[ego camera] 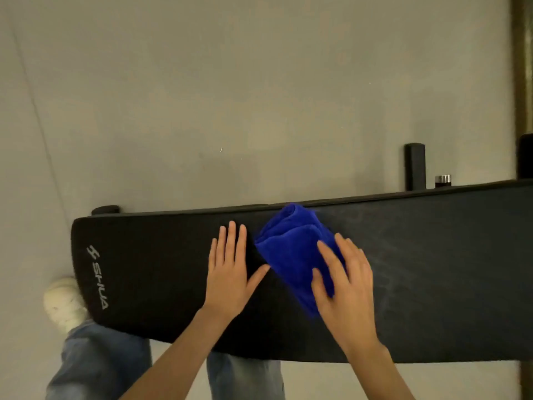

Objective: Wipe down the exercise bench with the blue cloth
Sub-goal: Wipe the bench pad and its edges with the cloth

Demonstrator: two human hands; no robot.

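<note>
A long black padded exercise bench [144,255] runs across the view, with a white logo near its left end. A folded blue cloth [288,249] lies on the middle of the pad, reaching to the far edge. My right hand [343,284] lies flat on the near right part of the cloth with straight fingers. My left hand [230,269] rests flat on the bare pad just left of the cloth, fingers spread, thumb tip at the cloth's edge.
Grey floor [230,96] stretches beyond the bench. Black frame posts [414,166] and a metal-capped knob [442,180] rise behind the bench at the right. My jeans legs [95,362] and a white shoe [65,304] are at the lower left.
</note>
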